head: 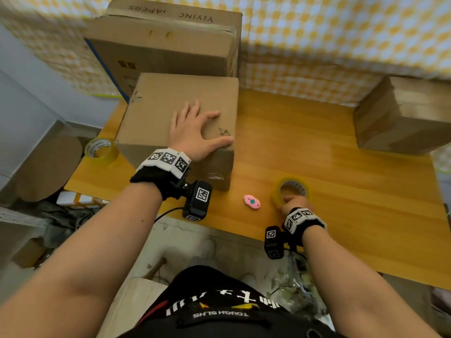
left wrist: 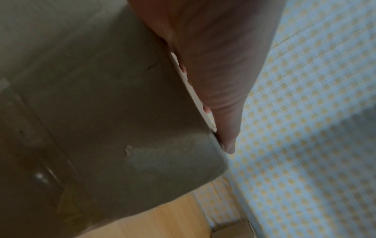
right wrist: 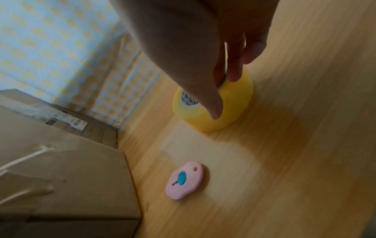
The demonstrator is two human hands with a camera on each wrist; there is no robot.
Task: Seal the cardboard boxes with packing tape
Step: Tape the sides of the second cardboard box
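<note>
A closed brown cardboard box (head: 156, 111) stands on the wooden table (head: 329, 147) at its left side. My left hand (head: 202, 128) lies flat on the box top with fingers spread and the thumb along the near edge. The left wrist view shows the box's side (left wrist: 101, 112) and the thumb (left wrist: 219, 80) lying on its upper edge. Near the table's front edge sits a yellowish tape roll (head: 292, 189). My right hand (head: 290, 203) pinches its wall. In the right wrist view its thumb lies on the outside of the tape roll (right wrist: 238, 109) and its fingers (right wrist: 234, 75) reach into the core.
A pink cutter (head: 252, 202) (right wrist: 184, 180) lies between the box and the roll. A second tape roll (head: 101, 151) sits at the table's left edge. A large box (head: 166, 45) stands behind, and another box (head: 402, 115) at the far right. A checked cloth covers the wall.
</note>
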